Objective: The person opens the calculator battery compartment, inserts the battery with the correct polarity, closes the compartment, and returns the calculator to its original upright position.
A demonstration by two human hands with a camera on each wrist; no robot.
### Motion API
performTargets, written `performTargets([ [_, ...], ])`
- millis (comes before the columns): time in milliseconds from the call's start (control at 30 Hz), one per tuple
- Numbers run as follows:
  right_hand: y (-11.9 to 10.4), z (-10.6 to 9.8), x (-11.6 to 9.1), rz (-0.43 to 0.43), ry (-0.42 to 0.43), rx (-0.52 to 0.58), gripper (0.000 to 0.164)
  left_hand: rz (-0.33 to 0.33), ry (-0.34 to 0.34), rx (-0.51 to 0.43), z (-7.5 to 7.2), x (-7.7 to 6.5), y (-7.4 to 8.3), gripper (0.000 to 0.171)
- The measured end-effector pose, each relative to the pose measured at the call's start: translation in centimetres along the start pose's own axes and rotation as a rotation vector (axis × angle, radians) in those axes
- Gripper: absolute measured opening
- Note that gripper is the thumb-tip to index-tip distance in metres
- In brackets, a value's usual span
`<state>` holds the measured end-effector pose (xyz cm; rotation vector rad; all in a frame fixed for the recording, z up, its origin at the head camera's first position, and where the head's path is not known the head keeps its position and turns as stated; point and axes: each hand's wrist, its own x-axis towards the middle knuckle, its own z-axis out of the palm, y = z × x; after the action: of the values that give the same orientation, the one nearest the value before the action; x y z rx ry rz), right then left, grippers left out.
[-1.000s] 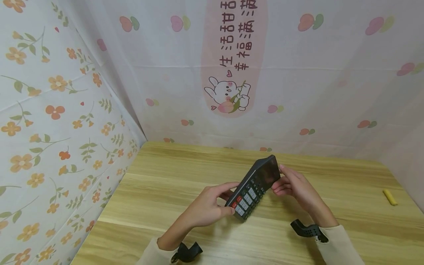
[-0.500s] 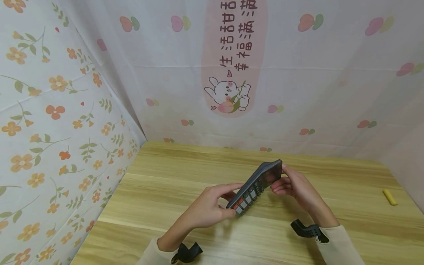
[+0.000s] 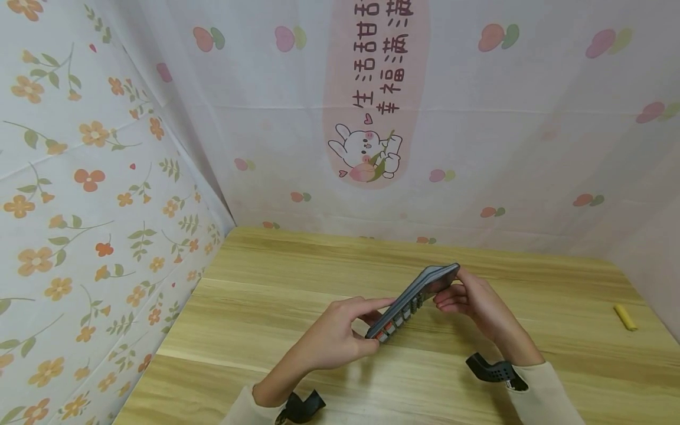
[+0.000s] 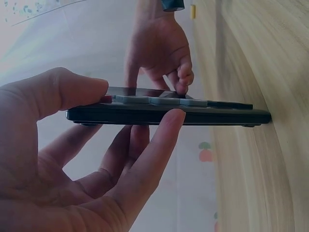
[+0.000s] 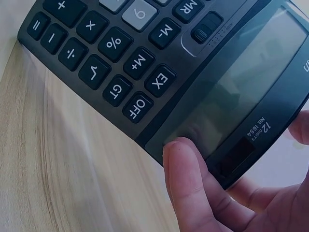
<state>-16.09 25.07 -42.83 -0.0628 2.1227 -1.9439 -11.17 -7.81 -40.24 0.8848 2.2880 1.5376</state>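
A dark desktop calculator is held tilted over the table, seen nearly edge-on in the head view, its keys facing down toward the right. My left hand grips its lower end. In the left wrist view, the thumb presses near a red key while the other fingers lie along the edge and back. At the screen end, my right hand holds the corner. The right wrist view shows fingertips on the display's corner, with other fingers behind the casing. The calculator's back is mostly hidden from the head view.
The wooden table reaches back to a patterned white curtain, with a floral cloth along the left side. A small yellow cylindrical piece lies near the right edge. Black bands sit at both wrists.
The calculator has turned between the hands: its key face, broadly visible earlier, has rolled downward and its side edge now shows. The screen end has shifted slightly right and down.
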Motion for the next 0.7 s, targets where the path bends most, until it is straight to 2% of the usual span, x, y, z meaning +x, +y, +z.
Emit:
performTargets([
  [200,0.03,0.08,0.06,-0.012,0.002,-0.006,0.065,0.021,0.001,0.036,0.05,-0.06,-0.04,0.077],
  [500,0.15,-0.28,0.04,-0.052,-0.025,0.006,0.049,0.041,-0.012,0.053,0.01,-0.18,-0.17,0.075],
  [700,0.38,-0.83,0.09,-0.065,-0.078,0.076,0.042,0.019,-0.018,0.04,0.07,-0.15,0.04,0.071],
])
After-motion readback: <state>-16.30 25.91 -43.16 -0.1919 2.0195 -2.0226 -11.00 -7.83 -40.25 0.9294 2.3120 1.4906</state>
